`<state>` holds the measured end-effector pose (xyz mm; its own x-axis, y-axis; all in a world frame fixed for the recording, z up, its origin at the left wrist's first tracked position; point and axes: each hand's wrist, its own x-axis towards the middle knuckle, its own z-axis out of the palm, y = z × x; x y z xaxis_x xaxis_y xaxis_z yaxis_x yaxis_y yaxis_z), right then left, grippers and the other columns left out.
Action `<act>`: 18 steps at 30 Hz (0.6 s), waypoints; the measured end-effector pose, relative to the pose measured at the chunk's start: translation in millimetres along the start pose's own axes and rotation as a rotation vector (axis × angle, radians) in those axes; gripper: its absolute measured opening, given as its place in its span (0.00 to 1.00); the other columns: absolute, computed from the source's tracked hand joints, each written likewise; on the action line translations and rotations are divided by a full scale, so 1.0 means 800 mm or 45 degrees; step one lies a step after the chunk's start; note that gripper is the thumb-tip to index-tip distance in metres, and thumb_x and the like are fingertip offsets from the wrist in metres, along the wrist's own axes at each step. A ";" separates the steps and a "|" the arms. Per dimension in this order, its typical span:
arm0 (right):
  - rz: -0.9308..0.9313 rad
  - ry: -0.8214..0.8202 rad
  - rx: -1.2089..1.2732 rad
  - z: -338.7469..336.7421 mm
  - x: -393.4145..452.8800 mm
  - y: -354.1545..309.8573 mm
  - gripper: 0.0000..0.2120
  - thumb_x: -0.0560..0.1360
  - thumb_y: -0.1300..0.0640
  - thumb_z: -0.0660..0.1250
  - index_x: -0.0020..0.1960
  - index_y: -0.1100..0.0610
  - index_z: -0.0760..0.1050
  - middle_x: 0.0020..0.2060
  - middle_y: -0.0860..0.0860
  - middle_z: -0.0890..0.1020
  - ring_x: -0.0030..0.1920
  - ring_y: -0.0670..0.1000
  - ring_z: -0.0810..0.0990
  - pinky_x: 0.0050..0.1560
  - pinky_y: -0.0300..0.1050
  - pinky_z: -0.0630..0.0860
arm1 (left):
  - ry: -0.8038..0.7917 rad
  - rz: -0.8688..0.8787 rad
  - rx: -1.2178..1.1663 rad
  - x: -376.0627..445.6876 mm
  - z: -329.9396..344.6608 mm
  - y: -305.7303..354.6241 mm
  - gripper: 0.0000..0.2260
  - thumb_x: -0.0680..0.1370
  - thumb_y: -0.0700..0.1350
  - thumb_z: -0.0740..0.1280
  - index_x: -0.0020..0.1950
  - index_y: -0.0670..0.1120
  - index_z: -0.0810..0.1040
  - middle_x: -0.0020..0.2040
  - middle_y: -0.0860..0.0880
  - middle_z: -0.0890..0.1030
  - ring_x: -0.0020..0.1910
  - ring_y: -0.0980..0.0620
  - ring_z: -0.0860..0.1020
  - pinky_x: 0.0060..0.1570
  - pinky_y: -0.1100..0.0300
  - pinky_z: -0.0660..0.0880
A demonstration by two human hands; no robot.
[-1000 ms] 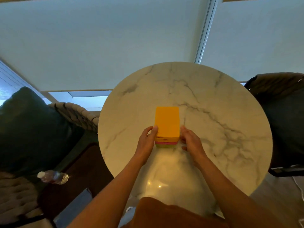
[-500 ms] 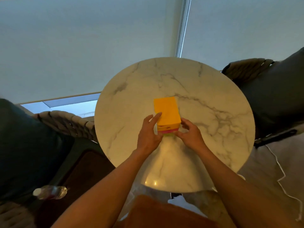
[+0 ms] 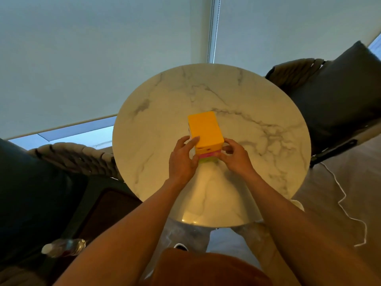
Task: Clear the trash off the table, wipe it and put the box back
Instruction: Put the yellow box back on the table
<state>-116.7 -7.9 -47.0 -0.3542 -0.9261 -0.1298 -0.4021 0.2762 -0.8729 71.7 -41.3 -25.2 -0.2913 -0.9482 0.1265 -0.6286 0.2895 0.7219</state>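
**Box held at its near end, long axis running away from both hands**

The yellow box (image 3: 205,128) sits about the middle of the round marble table (image 3: 257,104), and both hands meet it at the end closest to the person. The left hand (image 3: 182,156) wraps the near left corner, its forefinger laid up along the left side and its thumb across the near face. The right hand (image 3: 236,156) pinches the near right corner with curled fingers. So each grip is clamped on the box, one at either side of the same short end.

From the grips, nearly all of the box lies ahead and a little to the left. Its long axis runs away from the person toward the far rim of the table, leaning slightly left at the far end. The broad plain yellow face is up. The near short face, between the hands, shows a pink band and a pale green one below the yellow.

Neither hand is clearly nearer: both reach the same end. Whether the base rests flat on the table or is just lifted cannot be told. With the weight ahead of both grips, a lift would likely tip the far end down.
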 end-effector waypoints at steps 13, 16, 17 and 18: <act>0.002 -0.076 0.125 0.011 0.015 0.026 0.18 0.72 0.55 0.73 0.61 0.53 0.78 0.52 0.49 0.83 0.51 0.48 0.81 0.49 0.37 0.76 | -0.072 -0.323 -0.187 0.007 0.025 -0.018 0.17 0.76 0.52 0.69 0.62 0.50 0.77 0.57 0.49 0.80 0.46 0.55 0.76 0.46 0.60 0.74; -0.019 -0.096 0.144 0.009 0.018 0.029 0.17 0.72 0.56 0.73 0.61 0.54 0.78 0.52 0.49 0.83 0.52 0.48 0.81 0.50 0.37 0.76 | -0.053 -0.336 -0.213 0.006 0.031 -0.020 0.15 0.75 0.51 0.70 0.61 0.50 0.78 0.55 0.51 0.80 0.45 0.55 0.76 0.46 0.57 0.76; -0.023 -0.106 0.145 0.008 0.018 0.030 0.17 0.72 0.56 0.73 0.60 0.53 0.78 0.51 0.49 0.83 0.51 0.47 0.81 0.50 0.36 0.76 | -0.046 -0.343 -0.221 0.005 0.032 -0.021 0.15 0.75 0.52 0.70 0.61 0.51 0.78 0.55 0.52 0.80 0.45 0.56 0.77 0.46 0.57 0.76; -0.017 -0.122 0.134 0.007 0.017 0.031 0.18 0.71 0.56 0.74 0.60 0.53 0.77 0.51 0.48 0.82 0.51 0.46 0.81 0.50 0.35 0.75 | -0.043 -0.348 -0.222 0.003 0.034 -0.022 0.17 0.74 0.53 0.71 0.61 0.52 0.77 0.54 0.53 0.80 0.45 0.56 0.77 0.45 0.58 0.76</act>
<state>-127.0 -15.1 -73.3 -0.2650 -0.9513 -0.1578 -0.3136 0.2398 -0.9188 62.8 -45.0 -56.0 -0.1543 -0.9821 -0.1083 -0.5546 -0.0047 0.8321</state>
